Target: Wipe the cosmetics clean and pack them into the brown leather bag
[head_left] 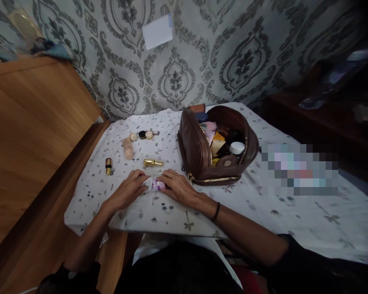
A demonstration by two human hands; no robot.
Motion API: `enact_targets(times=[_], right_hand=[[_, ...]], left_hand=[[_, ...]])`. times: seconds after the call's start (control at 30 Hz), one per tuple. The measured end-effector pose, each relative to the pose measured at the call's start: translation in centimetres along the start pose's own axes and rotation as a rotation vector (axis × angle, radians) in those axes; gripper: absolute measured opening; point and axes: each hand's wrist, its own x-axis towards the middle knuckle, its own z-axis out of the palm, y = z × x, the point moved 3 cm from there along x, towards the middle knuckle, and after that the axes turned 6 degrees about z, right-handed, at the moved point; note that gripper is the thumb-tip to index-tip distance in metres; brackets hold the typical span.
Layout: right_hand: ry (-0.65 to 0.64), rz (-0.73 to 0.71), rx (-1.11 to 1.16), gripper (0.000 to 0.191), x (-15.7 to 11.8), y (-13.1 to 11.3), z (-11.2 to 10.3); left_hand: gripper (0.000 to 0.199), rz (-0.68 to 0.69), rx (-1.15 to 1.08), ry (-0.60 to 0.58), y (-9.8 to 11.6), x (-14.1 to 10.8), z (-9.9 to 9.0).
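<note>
Near the table's front edge I hold a small white-and-purple container [157, 185] lying sideways between both hands. My left hand [129, 191] is closed with fingertips and thumb on its whitish end. My right hand [178, 188] wraps round the other end, which its fingers partly cover; a dark band circles that wrist. Just beyond my hands lies a gold cosmetic tube [153, 162]. A beige squeeze tube [128, 148] is farther back, and a black-and-gold lipstick-like tube [108, 166] lies to the left.
A brown cosmetic bag [199, 151] stands unzipped at the right, packed with bottles and tubes. Small round pots [149, 134] sit at the back. The patterned white cloth [171, 218] covers the table. Wooden furniture [43, 122] borders the left; a blurred patch [300, 169] lies right.
</note>
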Motion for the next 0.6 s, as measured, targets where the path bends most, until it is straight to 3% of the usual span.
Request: enact_targets(times=[0.13, 0.27, 0.43, 0.6], right_hand=[[0.027, -0.016, -0.008, 0.018, 0.0, -0.1, -0.1], [0.057, -0.004, 0.073, 0.020, 0.1, -0.2, -0.4], [0.046, 0.259, 0.439, 0.033, 0.6, 1.3, 0.0], [-0.122, 0.421, 0.669, 0.030, 0.9, 1.8, 0.6]], left_hand=[[0.018, -0.054, -0.084, -0.016, -2.6, -1.1, -0.9], [0.024, -0.190, -0.316, -0.017, -3.7, -2.1, -0.5], [0.032, -0.320, -0.557, 0.112, -3.2, -2.7, -0.2], [0.031, -0.268, -0.491, 0.264, -2.6, -2.4, -0.5]])
